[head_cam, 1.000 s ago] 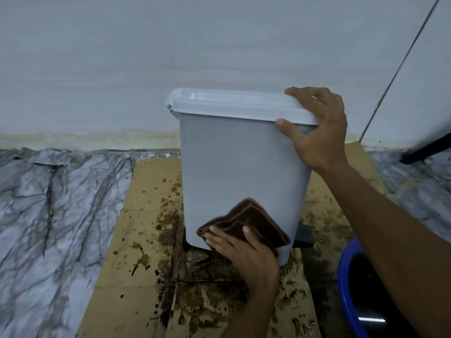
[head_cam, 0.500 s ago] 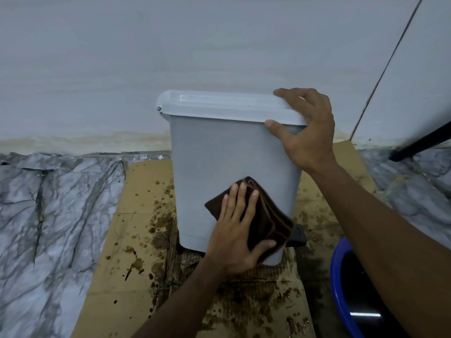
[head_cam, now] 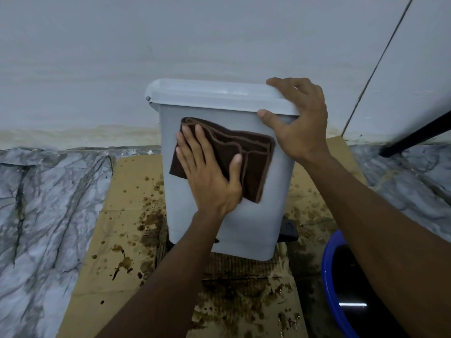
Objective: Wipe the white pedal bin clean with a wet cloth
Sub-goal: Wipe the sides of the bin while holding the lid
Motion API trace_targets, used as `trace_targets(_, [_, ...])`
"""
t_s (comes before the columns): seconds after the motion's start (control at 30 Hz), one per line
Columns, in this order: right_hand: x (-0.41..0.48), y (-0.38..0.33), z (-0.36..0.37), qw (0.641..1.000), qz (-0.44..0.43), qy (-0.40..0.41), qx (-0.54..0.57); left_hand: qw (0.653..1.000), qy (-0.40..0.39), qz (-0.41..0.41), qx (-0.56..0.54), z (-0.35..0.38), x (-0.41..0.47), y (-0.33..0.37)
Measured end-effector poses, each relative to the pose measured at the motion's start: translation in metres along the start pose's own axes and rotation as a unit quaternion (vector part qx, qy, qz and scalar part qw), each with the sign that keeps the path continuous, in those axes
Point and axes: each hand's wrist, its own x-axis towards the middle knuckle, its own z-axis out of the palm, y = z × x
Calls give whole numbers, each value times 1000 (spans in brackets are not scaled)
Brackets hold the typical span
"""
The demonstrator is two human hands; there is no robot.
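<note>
Head view, item by item.

White pedal bin [head_cam: 246,223]: upright on cardboard, lid [head_cam: 214,96] down; near wall faces the wearer.

Left hand [head_cam: 210,176]: flat, fingers spread, palm pressing the cloth against the bin's near wall; not gripping, only pressing.

Brown cloth [head_cam: 253,162]: folded, high on the near wall just under the lid edge; most of it shows to the right of and above the left hand, a corner to that hand's left.

Right hand [head_cam: 300,123]: clamped on the lid's right corner, fingers over the top, thumb under the rim; above and right of the left hand.

Step in hand, judged: wiping the near wall.
- Keep the palm flat so the whole fold bears on the plastic.
- Work in overlapping passes; the strip below the hand, down to the base, needs covering too.
- The right hand should brace firmly, since a light bin may tip or slide.

Black pedal [head_cam: 289,231]: at the base, below and right of the left hand.

Cardboard [head_cam: 117,215]: under the bin, spotted with brown wet marks, densest toward the wearer.

Marble-pattern floor [head_cam: 48,215]: left of the left hand, and again at far right.

Blue basin [head_cam: 328,272]: under the right forearm, dark inside.

Pale wall [head_cam: 170,45]: beyond both hands, stained along its foot.
</note>
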Motion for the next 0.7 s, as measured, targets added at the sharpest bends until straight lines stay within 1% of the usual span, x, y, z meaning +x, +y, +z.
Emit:
trace_targets(0.13, [1,0,0,1000,11,0,0,994,-59,82,47,1,-12,-2])
trace_targets(0.27, [1,-1,0,1000,17,-7,1,982,-109,145,49,-1,-51,-23])
trace_targets(0.33, [0,-3,-1,1000,20,-6,4,971,-139,184,62,-4,-73,-37])
trace_targets(0.4, [0,-4,-1,1000,21,-6,6,953,-165,238,91,-9,-96,-53])
trace_targets(0.47, [-1,-4,-3,1000,19,-6,5,924,-192,308,121,-16,-116,-74])
trace_targets(0.57, [-2,-4,-3,1000,11,-2,3,859,-236,427,156,-30,-129,-110])
trace_targets(0.67, [-3,-5,-3,1000,8,2,2,785,-288,522,166,-49,-110,-136])
trace_targets(0.7, [-3,-5,-3,1000,7,1,1,772,-295,535,175,-55,-99,-144])
